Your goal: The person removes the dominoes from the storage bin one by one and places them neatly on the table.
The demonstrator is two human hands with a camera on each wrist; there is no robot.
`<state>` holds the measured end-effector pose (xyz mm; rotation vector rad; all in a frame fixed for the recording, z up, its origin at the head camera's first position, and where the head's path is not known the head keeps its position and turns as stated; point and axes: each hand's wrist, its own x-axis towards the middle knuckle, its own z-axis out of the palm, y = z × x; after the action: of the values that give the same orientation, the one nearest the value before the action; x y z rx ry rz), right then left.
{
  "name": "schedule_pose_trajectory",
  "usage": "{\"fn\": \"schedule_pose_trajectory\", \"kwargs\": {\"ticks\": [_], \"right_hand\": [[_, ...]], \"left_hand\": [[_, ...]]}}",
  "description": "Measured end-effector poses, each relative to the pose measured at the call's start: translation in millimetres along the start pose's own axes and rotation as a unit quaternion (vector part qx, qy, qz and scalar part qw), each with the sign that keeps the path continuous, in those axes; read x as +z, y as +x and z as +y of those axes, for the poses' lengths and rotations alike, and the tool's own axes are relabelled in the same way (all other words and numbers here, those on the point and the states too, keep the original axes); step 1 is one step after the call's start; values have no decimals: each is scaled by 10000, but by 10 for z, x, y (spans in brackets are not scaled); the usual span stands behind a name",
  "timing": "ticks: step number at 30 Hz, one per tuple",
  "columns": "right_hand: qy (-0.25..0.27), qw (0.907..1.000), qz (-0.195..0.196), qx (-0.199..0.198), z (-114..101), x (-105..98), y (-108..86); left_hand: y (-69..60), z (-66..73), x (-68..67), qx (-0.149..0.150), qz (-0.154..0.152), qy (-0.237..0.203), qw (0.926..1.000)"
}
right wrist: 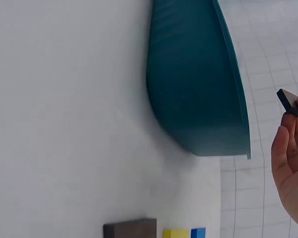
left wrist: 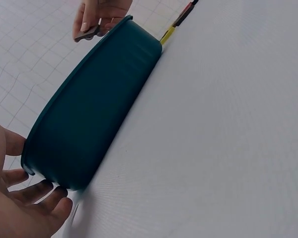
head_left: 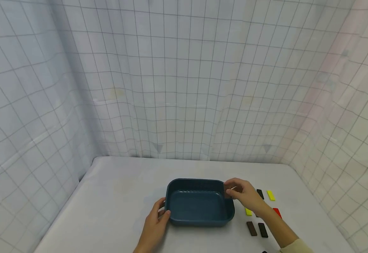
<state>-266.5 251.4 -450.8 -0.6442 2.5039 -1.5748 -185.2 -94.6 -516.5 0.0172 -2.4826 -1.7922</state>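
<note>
A dark teal rectangular tub (head_left: 200,222) stands on the white table, its inside bare where it shows. At its left end my left hand (head_left: 153,225) holds the outer wall, with thumb and fingers bent around the near left corner. In the left wrist view, that hand's fingertips (left wrist: 59,192) touch the tub's end. Over the right end of the tub, my right hand (head_left: 245,194) pinches a small flat brown block (head_left: 227,191) between thumb and fingers. The right wrist view shows the same block (right wrist: 288,101) raised beyond the rim.
Right of the tub lie several flat blocks: a brown one (head_left: 252,228), black ones (head_left: 262,230), yellow ones (head_left: 271,195) and a red one (head_left: 277,212) partly behind my right forearm. A blue block (right wrist: 198,232) shows in the right wrist view. Gridded white curtains (head_left: 184,88) surround the table.
</note>
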Motion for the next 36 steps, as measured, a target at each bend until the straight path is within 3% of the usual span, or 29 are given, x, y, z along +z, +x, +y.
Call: {"fn": "schedule_pose_trajectory", "kwargs": {"ticks": [7,13,21,26,36], "right_hand": [[-86,9999,-41,132,129,-115,-159],[-331,9989,150,288,223,-243,-357],[-409,9943,419,894,370,-418,-654],[-379,9933,382,1018,512,-483,-774],[-283,9840,525,1677,687,-590,-1113]], "left_hand": [[-8,-2,-4,34,-29,58,10000],[-9,-20,2,73,-79,53,9999],[-12,-23,3,69,-63,111,9999],[-16,-7,-32,67,-54,69,9999],[-8,8,-33,83,-189,25,9998]]}}
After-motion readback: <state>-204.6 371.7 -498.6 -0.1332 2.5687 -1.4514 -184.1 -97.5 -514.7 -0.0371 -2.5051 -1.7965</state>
